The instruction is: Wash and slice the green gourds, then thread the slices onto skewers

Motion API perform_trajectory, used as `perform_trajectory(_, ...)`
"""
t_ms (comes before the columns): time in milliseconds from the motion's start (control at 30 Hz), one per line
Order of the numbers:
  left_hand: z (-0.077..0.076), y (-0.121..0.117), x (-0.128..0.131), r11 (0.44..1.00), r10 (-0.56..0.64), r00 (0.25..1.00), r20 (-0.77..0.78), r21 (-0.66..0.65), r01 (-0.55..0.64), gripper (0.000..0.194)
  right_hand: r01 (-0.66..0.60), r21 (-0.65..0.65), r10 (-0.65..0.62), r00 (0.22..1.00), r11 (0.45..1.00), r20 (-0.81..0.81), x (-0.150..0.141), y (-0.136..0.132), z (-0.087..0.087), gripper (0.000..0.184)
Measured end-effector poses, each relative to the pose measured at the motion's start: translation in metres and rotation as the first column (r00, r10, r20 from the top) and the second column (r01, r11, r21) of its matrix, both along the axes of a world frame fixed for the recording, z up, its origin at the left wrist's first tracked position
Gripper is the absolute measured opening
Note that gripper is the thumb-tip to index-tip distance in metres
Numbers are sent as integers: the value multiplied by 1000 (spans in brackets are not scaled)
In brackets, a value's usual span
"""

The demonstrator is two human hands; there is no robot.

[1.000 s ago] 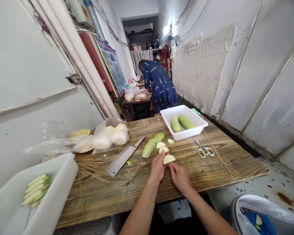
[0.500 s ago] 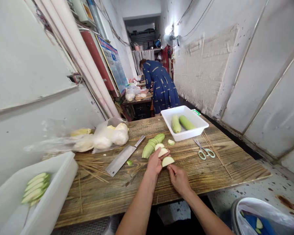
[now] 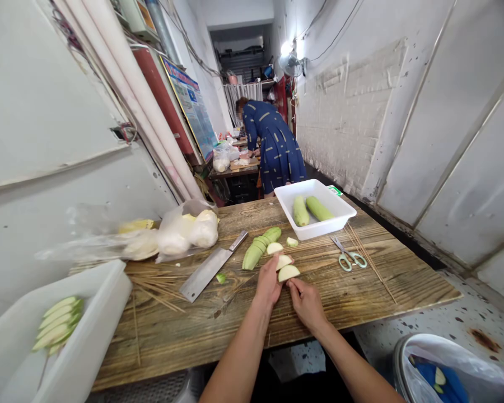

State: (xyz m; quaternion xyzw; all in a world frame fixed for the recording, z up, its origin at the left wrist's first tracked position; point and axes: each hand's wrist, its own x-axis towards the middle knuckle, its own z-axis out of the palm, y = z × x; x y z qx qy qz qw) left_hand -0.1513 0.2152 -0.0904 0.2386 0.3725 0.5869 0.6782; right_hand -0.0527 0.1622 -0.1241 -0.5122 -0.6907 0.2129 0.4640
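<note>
Three pale half-round slices of a green squash [image 3: 288, 273] stand in a row over the table, the nearest between my two hands. My left hand [image 3: 269, 280] is closed around the slices from the left, fingers behind them. Just below the nearest slice, my right hand [image 3: 306, 302] pinches the end of a thin bamboo skewer, mostly hidden by fingers and slices. Beyond my left hand lies a cut squash [image 3: 260, 249], its slices still lined up. A small end piece [image 3: 292, 242] is beside it. To the left rests a cleaver [image 3: 212, 268].
A white tray [image 3: 348, 214] holds two whole squashes. Scissors [image 3: 348, 258] and loose skewers [image 3: 373, 263] lie at right, more skewers [image 3: 159, 282] at left. A white bin [image 3: 120, 296] holds skewered slices; bagged white vegetables [image 3: 189, 235] sit behind. A lined bucket [image 3: 403, 358] stands below. A person [image 3: 277, 140] bends over another table.
The row of slices dipped slightly toward me and came back up. My left fingers opened a little behind the slices, then closed around them again. Objects on the table stay in place.
</note>
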Motion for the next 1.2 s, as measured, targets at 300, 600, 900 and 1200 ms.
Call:
perform_trajectory(300, 16, 29, -22, 992, 127, 991, -37, 20, -126, 31, -20, 17, 19, 999, 1000, 39, 0, -3, 2, 31)
perform_trajectory(600, 14, 32, -16, 995, 94, 995, -24, -28, -94, 12, -36, 20, 35, 999, 999, 25, 1, -4, 0, 31)
perform_trajectory(900, 11, 23, -6, 988, 149, 988, -38, 34, -148, 15, -4, 11, 3, 999, 1000, 43, 1, -3, -2, 32)
perform_trajectory(1200, 8, 16, -10, 993, 94, 995, -28, 74, -92, 33, 26, 43, -27, 1000, 999, 17, 6, -6, 2, 34)
